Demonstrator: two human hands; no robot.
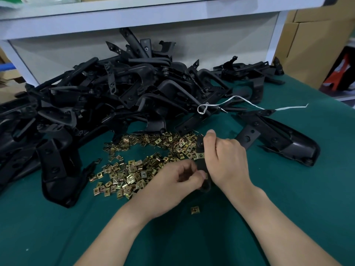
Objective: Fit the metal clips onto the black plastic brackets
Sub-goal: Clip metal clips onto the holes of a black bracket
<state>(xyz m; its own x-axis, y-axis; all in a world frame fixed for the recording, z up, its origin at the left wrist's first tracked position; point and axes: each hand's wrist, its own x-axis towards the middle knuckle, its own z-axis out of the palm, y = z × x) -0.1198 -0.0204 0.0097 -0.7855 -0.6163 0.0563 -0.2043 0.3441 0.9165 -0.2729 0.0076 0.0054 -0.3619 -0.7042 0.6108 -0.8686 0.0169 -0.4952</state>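
Right hand (224,160) fists thumb-up round the black bracket (202,166), left hand (180,181) just beside it, curled fingertips pinching its lower end.

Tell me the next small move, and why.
Likely press the clip pinched by the left hand fully onto the bracket, at its lower end: the right hand grips the bracket, an upper clip is already seated, this one is at the edge.

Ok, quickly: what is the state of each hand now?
Left hand: closed, pinching the lower end of the bracket.
Right hand: closed around the same bracket, higher up.
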